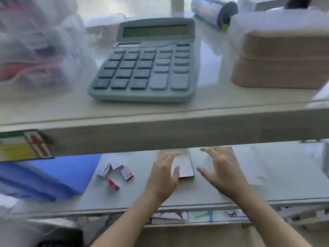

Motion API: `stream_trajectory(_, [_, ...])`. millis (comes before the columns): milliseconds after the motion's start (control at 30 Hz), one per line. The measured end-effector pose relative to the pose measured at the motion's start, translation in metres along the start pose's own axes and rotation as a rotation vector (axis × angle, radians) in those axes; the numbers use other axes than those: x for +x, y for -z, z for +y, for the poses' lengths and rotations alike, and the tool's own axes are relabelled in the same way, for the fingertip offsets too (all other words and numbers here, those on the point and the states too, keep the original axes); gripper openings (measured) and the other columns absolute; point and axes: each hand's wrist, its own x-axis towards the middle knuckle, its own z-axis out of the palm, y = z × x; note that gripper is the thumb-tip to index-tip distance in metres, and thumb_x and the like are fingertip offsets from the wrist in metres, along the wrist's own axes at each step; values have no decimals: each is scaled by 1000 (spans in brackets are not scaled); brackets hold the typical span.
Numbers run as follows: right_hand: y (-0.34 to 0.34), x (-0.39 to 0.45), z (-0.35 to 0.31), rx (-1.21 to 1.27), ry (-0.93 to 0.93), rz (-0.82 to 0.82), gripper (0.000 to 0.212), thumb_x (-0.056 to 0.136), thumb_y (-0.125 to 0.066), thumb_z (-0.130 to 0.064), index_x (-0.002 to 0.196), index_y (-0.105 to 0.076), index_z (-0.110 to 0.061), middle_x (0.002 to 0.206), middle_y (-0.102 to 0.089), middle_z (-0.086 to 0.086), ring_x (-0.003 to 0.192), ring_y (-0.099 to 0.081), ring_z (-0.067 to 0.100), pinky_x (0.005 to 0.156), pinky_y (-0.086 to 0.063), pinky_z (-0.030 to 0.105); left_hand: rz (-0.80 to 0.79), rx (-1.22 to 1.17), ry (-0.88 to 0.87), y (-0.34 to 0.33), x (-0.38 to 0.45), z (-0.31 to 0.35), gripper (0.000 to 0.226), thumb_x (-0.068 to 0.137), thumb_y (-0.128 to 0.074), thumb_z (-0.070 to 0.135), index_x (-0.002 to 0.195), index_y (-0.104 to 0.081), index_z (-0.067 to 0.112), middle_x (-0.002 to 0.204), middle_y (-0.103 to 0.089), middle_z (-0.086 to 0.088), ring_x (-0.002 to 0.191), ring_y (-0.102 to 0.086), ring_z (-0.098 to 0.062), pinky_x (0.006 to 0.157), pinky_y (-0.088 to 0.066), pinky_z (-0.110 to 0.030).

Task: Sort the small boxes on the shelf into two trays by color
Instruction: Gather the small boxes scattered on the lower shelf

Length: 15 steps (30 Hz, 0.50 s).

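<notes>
Several small boxes lie loose on the lower shelf [204, 196], left of my hands: a white-and-blue box [104, 171], a red-and-white box [126, 173], a red box [112, 183] and a small pale one [118, 167] behind. Two flat trays stand side by side further in, a brownish one [184, 166] and a grey one [201, 161]. My left hand [163, 177] hovers open at the brownish tray's left edge. My right hand [219, 168] is spread open over the grey tray. Neither hand holds anything.
A blue folder [58, 173] lies at the left of the lower shelf and white paper [252, 163] at the right. On the upper shelf [160, 129] stand a grey-blue calculator [147, 63], a stack of brown paper [283, 59], and plastic bags [35, 43].
</notes>
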Motion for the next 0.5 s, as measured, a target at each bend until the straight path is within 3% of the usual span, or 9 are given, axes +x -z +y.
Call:
stream_trajectory(233, [-80, 44, -99, 62, 229, -204, 46, 85, -67, -39, 125, -57, -19, 120, -61, 1, 114, -49, 25, 95, -38, 39, 380, 126, 468, 100, -49, -120, 41, 82, -56, -2, 119, -56, 15, 117, -57, -6, 105, -52, -23, 88, -45, -35])
stream_trajectory(333, [-114, 63, -144, 53, 292, -323, 48, 88, -62, -39, 130, -53, -18, 123, -60, 4, 117, -48, 26, 99, -36, 37, 304, 110, 651, 119, -59, -152, 46, 85, -52, 0, 129, -49, 13, 127, -49, -7, 114, -49, -26, 90, -42, -37])
stream_trajectory(500, [-167, 101, -197, -67, 298, -499, 52, 85, -62, -33, 133, -47, -22, 128, -60, 5, 113, -57, 28, 92, -48, 40, 143, 86, 605, 115, -62, -170, 66, 80, -45, -14, 139, -39, 15, 142, -41, -5, 127, -41, -24, 105, -38, -40])
